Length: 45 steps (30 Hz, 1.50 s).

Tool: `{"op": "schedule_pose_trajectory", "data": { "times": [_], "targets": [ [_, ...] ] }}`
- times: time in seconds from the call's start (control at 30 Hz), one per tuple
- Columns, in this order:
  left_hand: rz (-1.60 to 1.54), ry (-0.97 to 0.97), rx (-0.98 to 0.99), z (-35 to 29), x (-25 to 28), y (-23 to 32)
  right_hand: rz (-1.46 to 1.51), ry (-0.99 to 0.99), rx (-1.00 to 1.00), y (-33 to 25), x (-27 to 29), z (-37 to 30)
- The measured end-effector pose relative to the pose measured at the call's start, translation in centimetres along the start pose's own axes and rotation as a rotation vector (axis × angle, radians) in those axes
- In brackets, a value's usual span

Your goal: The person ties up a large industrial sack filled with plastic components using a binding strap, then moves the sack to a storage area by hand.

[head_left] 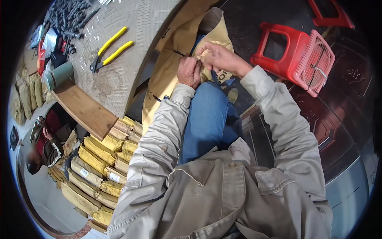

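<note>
At 12 o'clock, above my blue-jeaned knee (205, 115), a brown paper sack (221, 35) with dark print, both my hands at it. Left hand (188, 72) closed, fingers curled by the paper; what it grips I cannot tell, the fist hides it. Right hand (219, 57) just beside it toward 1 o'clock, fingers bent inward over the sack; whether they pinch anything I cannot tell. Yellow-handled pliers (110, 51) at 10 o'clock, handles spread, lying on a pale ridged tabletop (149, 20). Wooden board (85, 107) at 9, a green cylinder (59, 74) at its far end. Rows of yellow-brown packets (95, 155) at 8. Red stool (292, 53) at 2 o'clock, pink lattice piece (314, 65) beside it
</note>
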<state>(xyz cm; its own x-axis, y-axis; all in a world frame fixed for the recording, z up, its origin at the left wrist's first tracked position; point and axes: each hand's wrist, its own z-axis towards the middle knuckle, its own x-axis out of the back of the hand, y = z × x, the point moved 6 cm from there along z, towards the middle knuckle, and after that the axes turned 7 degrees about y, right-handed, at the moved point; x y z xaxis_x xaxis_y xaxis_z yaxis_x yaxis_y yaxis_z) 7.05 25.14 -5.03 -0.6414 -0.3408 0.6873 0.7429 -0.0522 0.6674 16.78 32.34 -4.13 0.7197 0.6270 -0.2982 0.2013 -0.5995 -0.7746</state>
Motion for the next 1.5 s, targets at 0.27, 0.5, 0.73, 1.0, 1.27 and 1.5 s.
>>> {"op": "schedule_pose_trajectory", "data": {
  "times": [0.27, 0.5, 0.73, 1.0, 1.27, 1.5],
  "targets": [
    [0.092, 0.037, -0.062, -1.6, -0.4, 0.3, -1.112, 0.423, 0.392, 0.0, 4.2, -12.5],
    [0.110, 0.107, -0.102, -2.9, 0.6, 2.1, -0.947, 0.363, 0.606, 1.5, -1.2, -17.0],
    [-0.178, 0.005, 0.205, -5.8, 5.1, 2.4, -1.119, 0.082, 0.584, -0.8, -8.2, -8.9],
    [-0.332, -0.148, 0.460, -6.0, 8.4, -0.6, -0.692, -0.062, 0.461, -0.6, -10.0, 0.8],
    [-0.204, -0.348, 0.295, -3.7, 6.9, 1.4, -0.500, -0.369, 0.304, -7.4, -9.2, -0.7],
    [-0.426, -0.201, 0.349, -4.5, 5.8, 0.7, -0.635, -0.577, 0.305, -9.2, -12.4, -2.1]
  ]
}}
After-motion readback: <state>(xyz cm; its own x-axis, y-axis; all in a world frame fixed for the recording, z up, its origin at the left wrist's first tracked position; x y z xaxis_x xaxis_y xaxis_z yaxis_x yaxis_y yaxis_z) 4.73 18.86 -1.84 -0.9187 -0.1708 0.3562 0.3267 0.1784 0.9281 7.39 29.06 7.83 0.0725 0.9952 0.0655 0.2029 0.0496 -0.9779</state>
